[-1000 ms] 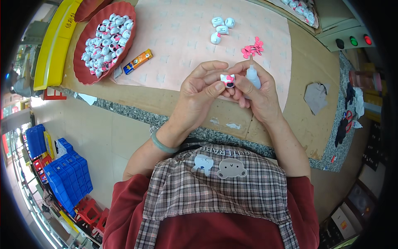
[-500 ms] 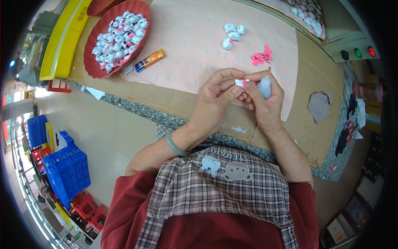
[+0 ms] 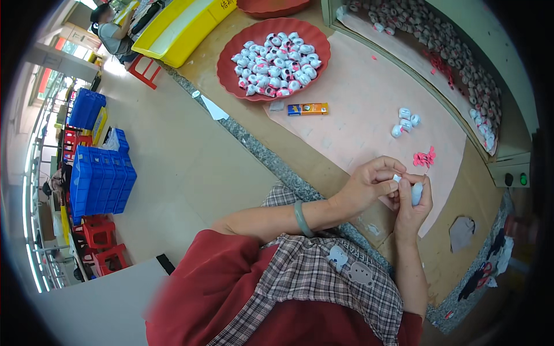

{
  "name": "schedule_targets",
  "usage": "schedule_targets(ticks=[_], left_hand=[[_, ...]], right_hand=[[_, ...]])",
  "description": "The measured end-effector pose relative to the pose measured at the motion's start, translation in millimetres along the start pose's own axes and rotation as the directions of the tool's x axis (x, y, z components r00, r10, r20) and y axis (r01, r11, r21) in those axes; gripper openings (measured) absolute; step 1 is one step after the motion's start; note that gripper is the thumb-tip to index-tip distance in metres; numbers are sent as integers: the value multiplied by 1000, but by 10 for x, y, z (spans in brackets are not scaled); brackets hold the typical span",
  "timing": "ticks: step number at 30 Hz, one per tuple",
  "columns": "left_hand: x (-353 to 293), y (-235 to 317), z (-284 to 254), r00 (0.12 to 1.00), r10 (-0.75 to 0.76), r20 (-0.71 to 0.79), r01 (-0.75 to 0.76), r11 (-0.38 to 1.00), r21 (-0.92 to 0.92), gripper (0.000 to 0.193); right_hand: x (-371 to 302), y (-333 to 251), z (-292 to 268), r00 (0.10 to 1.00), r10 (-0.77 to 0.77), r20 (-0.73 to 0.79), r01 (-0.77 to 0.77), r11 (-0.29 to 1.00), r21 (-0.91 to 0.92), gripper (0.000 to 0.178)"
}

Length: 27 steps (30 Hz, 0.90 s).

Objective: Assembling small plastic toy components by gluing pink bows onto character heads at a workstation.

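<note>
My left hand [image 3: 372, 183] is closed, pinching a small white figure piece [image 3: 397, 178] between thumb and fingers. Most of that piece is hidden by the fingertips. My right hand [image 3: 411, 216] meets it there, its thumb and fingertips against the piece. Tucked in the right hand is a pale squeeze bottle [image 3: 417, 194], its thin tip pointing away from me. Just beyond the hands lies a pile of bright pink bow-shaped pieces [image 3: 425, 156]. Farther off, several white figure heads [image 3: 405, 123] sit together on the pink sheet [image 3: 358, 109].
A red scalloped bowl [image 3: 226, 57] full of white-and-pink heads stands at the far left, near an orange-and-blue box [image 3: 308, 109]. Many more pieces lie on a shelf [image 3: 398, 49] at right. Blue crates [image 3: 104, 181] and red stools [image 3: 99, 232] stand on the floor; another person [image 3: 112, 32] sits far left.
My view has swung left, so the bench and both hands appear farther right. The hands stay together on the white piece, whose pink part no longer shows. The bottle is still in my right hand.
</note>
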<state>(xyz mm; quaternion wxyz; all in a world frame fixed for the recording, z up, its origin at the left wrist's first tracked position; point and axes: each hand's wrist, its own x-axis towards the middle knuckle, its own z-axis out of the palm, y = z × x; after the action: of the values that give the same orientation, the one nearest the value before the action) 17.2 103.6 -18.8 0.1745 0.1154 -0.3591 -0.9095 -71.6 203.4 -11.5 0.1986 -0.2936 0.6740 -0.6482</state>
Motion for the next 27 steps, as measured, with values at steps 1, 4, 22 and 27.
schedule_targets(ticks=[1,4,22,27], left_hand=[[-11,19,-4,1000,-11,4,11,1000,5,27],[-41,135,-39,1000,6,8,-7,995,104,27],[367,1318,-624,656,519,548,-147,-624,767,25],[690,667,-314,779,384,496,-390,-324,862,22]], right_hand=[[20,11,-36,998,54,26,-55,997,58,7],[48,4,-102,984,156,81,-168,971,172,11],[88,-85,-140,965,222,137,-239,963,126,23],[72,-65,-155,967,223,126,-240,960,144,23]])
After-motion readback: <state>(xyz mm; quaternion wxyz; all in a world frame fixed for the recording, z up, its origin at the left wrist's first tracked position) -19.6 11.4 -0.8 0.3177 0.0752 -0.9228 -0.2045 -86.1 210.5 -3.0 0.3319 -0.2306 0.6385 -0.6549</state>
